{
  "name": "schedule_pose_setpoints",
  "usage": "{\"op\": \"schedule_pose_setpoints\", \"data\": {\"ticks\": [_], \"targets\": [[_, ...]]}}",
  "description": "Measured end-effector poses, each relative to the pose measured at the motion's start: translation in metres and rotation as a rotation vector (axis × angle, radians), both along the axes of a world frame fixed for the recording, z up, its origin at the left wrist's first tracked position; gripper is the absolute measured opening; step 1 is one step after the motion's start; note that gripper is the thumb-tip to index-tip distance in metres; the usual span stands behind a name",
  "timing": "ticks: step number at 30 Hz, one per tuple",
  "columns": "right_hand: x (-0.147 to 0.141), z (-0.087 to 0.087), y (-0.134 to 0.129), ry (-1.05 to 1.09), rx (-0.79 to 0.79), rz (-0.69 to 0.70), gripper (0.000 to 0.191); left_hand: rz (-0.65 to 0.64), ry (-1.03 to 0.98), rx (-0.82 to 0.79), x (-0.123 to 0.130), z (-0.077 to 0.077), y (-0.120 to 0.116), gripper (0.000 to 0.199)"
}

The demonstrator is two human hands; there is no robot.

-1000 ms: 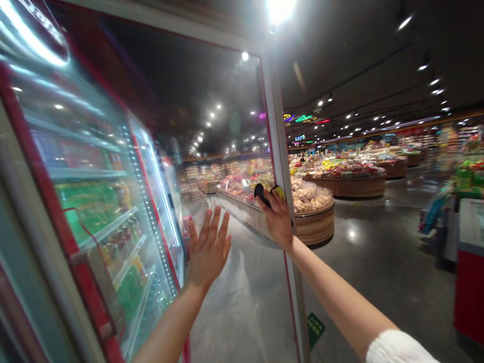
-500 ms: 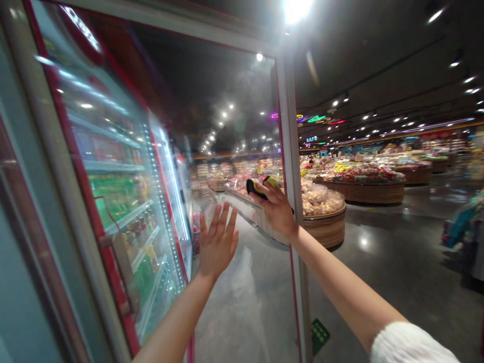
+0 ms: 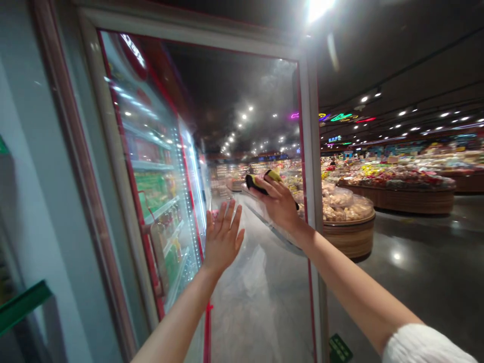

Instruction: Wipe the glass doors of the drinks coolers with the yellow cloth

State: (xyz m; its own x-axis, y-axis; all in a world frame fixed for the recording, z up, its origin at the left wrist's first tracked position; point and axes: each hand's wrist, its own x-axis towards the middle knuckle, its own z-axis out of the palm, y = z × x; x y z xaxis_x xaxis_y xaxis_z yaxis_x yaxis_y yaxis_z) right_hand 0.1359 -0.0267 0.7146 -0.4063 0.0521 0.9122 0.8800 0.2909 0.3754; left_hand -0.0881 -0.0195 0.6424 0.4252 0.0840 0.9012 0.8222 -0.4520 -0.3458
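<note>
One black-and-yellow oblong pad (image 3: pixel 254 183), black end pointing up-left, long axis slanting, is gripped by one right hand (image 3: pixel 282 205) at one grey-framed glass door (image 3: pixel 312 141); one left hand (image 3: pixel 223 242), fingers spread, is near.

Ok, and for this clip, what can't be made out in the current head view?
All in the head view:
- The contact face of the black-and-yellow tool: hidden by its own body and the right hand.
- Whether the palm of the left hand touches the glass door: the back of the hand hides it.
- Labels on the shelved goods: blurred.
- Wording on the green sign: too small.
- The door's bottom: cut off by the lower edge.
</note>
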Motion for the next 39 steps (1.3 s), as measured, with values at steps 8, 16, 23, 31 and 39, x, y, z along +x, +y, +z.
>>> {"op": "schedule_pose_setpoints", "data": {"ticks": [8, 16, 23, 31, 39], "targets": [[-0.043, 0.068, 0.020, 0.318, -0.002, -0.062, 0.053, 0.057, -0.027, -0.013, -0.028, 0.006, 0.000, 0.079], [-0.061, 0.020, 0.004, -0.017, -0.028, 0.026, 0.047, 0.143, -0.064, -0.062, -0.056, 0.003, -0.012, 0.078], [-0.116, 0.049, 0.013, 0.264, -0.018, 0.062, 0.048, 0.212, -0.146, -0.089, -0.086, -0.005, -0.021, 0.084], [-0.127, 0.019, -0.004, -0.201, -0.079, 0.109, 0.045, 0.289, -0.167, -0.125, -0.110, -0.018, -0.029, 0.084], [-0.184, 0.057, 0.009, 0.029, -0.078, 0.177, 0.042, 0.337, -0.166, -0.174, -0.119, -0.017, -0.037, 0.085]]}}
